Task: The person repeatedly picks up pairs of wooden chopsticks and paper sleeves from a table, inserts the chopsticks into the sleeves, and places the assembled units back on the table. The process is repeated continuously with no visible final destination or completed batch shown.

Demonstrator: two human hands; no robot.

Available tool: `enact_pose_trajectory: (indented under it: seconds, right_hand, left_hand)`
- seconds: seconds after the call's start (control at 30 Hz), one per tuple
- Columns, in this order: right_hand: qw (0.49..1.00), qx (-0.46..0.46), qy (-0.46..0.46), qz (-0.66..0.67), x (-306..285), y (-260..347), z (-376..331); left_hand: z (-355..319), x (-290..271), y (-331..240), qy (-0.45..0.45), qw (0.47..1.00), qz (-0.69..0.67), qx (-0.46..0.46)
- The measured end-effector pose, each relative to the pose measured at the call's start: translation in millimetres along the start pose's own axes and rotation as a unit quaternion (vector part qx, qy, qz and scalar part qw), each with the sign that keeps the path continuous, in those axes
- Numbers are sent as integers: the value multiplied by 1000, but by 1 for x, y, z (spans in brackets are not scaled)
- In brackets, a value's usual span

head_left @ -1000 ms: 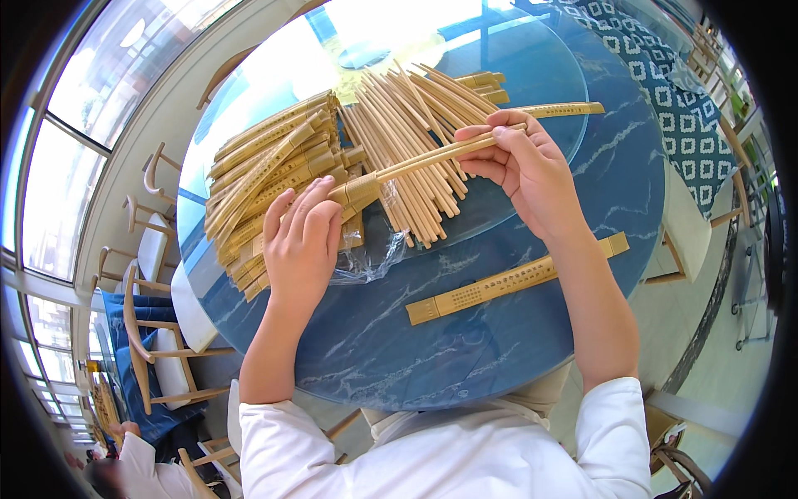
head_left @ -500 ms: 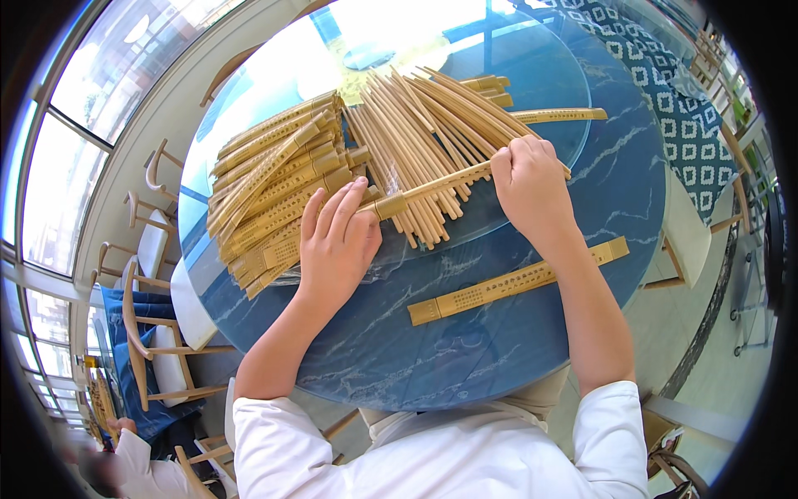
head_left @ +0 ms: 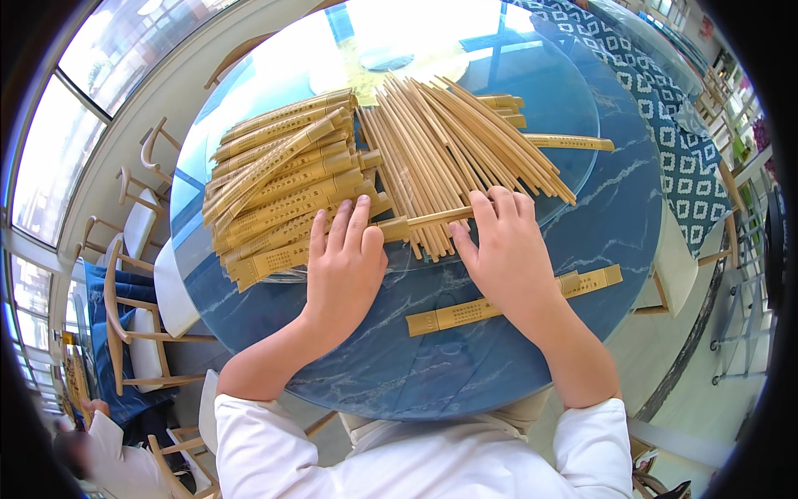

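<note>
the left hand (head_left: pixel 345 262) lies flat, fingers spread, over the sleeved end of a pair of chopsticks (head_left: pixel 420 222) on the blue marbled table (head_left: pixel 416 366). the right hand (head_left: pixel 503 249) covers the bare tips, fingers together and flat; whether anything is pinched beneath cannot be told. its wrist hides the middle of a paper sleeve (head_left: pixel 465 314). piles of sleeved chopsticks (head_left: pixel 283 179) and bare chopsticks (head_left: pixel 453 145) lie beyond.

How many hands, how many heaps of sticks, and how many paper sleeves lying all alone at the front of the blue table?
Hands: 2, left hand and right hand
Heaps: 2, sleeved heap and bare heap
Lone sleeve at the front: 1
Total: 5
</note>
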State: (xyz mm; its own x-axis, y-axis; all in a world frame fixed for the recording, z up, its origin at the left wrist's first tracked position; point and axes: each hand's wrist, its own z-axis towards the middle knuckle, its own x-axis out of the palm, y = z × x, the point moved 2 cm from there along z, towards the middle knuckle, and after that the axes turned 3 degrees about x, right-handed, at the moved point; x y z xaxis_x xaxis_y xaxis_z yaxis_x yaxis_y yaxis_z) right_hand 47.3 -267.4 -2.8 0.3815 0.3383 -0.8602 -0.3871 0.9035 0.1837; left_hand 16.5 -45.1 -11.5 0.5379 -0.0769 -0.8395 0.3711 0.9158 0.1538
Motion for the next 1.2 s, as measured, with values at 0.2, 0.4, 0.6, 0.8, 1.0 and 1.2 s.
enact_pose_trajectory:
  seconds: [0.2,0.4,0.6,0.8,1.0,1.2]
  right_hand:
    - [999,-16,-18,-47,6,8,0]
    - [1000,-23,-21,-3,20,-1,4]
    - [1000,-11,14,20,19,1,4]
    - [998,-33,2,44,12,5,6]
    - [995,-71,-18,69,11,18,0]
    - [986,-135,3,93,10,36,-6]
  left_hand:
    - [-3,4,0,10,1000,3,-4]
    - [-7,9,0,44,999,-24,-8]
    - [-8,10,0,51,997,-50,-11]
    - [-7,11,0,51,997,-59,5]
    - [-7,13,-1,38,995,-88,12]
    - [-8,13,-2,42,995,-92,24]
